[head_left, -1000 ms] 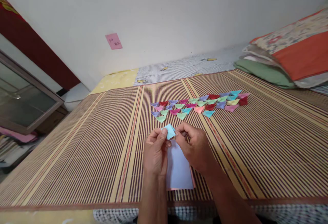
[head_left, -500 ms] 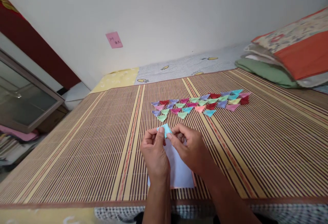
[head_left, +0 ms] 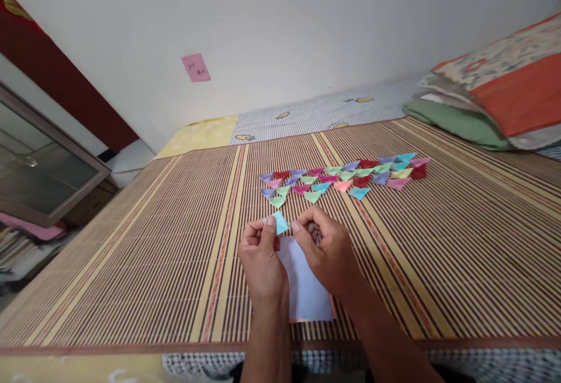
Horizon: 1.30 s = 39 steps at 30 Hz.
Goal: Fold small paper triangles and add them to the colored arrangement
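A small folded piece of turquoise paper [head_left: 281,223] is pinched between the thumb and fingers of my left hand [head_left: 263,254]. Just right of it is my right hand [head_left: 326,245], its thumb and forefinger drawn together by the paper's right corner. A narrow gap seems to separate those fingertips from the paper, and nothing shows between them. Below both hands a stack of pale lilac paper sheets [head_left: 309,289] lies on the mat, with an orange-pink sheet showing at its edge. Beyond my hands, several small folded paper triangles [head_left: 312,197] in many colours lie in rows.
A striped bamboo mat [head_left: 175,254] covers the bed. At the right back stand stacked pillows and a folded green cloth [head_left: 456,123]. A pink note [head_left: 196,68] is stuck on the white wall [head_left: 307,32]. A glass-fronted cabinet [head_left: 44,161] borders the left side.
My right fingertips have come off the turquoise paper and moved slightly right. The paper has shifted a little left in my left hand, showing more of its face.
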### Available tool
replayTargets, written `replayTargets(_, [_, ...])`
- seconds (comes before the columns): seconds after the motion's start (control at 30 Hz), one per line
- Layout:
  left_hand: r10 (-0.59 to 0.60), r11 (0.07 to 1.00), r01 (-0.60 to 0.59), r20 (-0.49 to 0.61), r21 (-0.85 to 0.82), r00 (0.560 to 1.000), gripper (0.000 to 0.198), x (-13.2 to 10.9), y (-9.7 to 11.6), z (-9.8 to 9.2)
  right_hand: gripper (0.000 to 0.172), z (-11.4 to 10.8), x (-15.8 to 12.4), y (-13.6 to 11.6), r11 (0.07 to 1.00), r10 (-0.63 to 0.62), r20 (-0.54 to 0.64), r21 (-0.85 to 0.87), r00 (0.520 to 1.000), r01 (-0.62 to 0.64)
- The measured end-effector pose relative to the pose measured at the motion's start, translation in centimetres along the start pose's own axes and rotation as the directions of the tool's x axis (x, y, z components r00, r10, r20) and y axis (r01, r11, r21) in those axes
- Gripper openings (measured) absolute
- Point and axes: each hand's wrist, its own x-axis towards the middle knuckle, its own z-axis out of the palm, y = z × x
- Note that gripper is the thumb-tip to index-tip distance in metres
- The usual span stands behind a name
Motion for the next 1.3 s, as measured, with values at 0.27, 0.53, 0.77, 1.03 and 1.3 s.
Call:
replayTargets(0.27, [-0.023, 0.998, 0.025, 0.036, -0.052, 0.999, 0.031, -0.3, -0.1, 0.4, 0.011, 0.3, 0.3, 0.4, 0.994, -0.106, -0.018, 0.036, 0.994, 0.106])
replayTargets(0.53, [-0.023, 1.000, 0.021, 0.097, 0.023, 0.995, 0.026, -0.8, -0.1, 0.4, 0.017, -0.3, 0.4, -0.1, 0.974, 0.082, 0.040, 0.211, 0.996, -0.089])
replayTargets(0.77, [-0.135, 0.982, 0.152, 0.144, -0.115, 0.980, 0.033, -0.6, 0.1, 0.8, 0.015, -0.5, 0.5, 0.0, 0.902, 0.230, 0.098, 0.353, 0.968, -0.250])
replayTargets(1.03, [-0.069, 0.997, 0.071, 0.146, -0.007, 0.987, 0.028, -0.6, 0.1, 0.4, 0.016, -0.5, 0.4, 0.3, 0.896, 0.263, 0.045, 0.359, 0.964, -0.261])
replayTargets(1.3, [-0.059, 0.996, 0.048, 0.168, 0.070, 0.984, 0.024, -0.3, 0.2, -0.3, 0.017, -0.8, 0.4, 0.4, 0.880, 0.276, 0.090, 0.377, 0.957, -0.289])
